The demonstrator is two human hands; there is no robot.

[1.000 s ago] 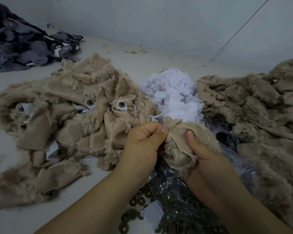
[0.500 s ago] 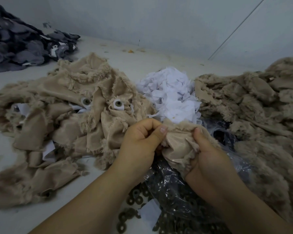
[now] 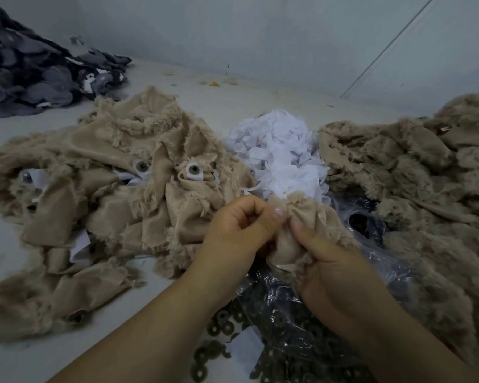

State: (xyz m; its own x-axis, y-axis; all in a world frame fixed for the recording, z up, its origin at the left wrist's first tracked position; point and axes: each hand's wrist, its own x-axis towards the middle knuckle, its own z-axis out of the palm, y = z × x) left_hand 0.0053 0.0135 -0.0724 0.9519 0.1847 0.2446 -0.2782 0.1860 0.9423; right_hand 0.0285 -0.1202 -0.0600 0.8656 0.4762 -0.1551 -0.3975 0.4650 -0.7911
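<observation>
Both thumbs have drawn closer than half a second ago, and they now nearly meet over the bunched cloth.

Nearest the camera, a clear plastic bag (image 3: pixel 288 308) lies on the table (image 3: pixel 25 363), packed with dark rings. More rings (image 3: pixel 221 327) spill loose beside it, too many to count. One white slip (image 3: pixel 244 352) lies among them.

Just above the bag, two hands work on one tan cloth piece (image 3: pixel 313 217). The left hand (image 3: pixel 233 230) is clenched, its thumb pinching the left edge of the piece against the curled fingers. The right hand (image 3: pixel 340 283) grips the piece from below and to the right, thumb pressed on top and fingers wrapped underneath, out of sight. The piece is held off the table, in front of the white heap.

Farther back lie two heaps of tan furry cloth, the left heap (image 3: pixel 100 217) and the right heap (image 3: pixel 426 183). Two round plastic eyes show plainly in the left one, the first eye (image 3: pixel 141 166) and the second eye (image 3: pixel 193 170). A possible third, at the heap's far left, is too blurred to tell. One heap of white scraps (image 3: pixel 280 156) sits between the tan heaps.

Farthest back, one heap of dark grey cloth (image 3: pixel 33 70) lies in the left corner against the wall (image 3: pixel 260 31).
</observation>
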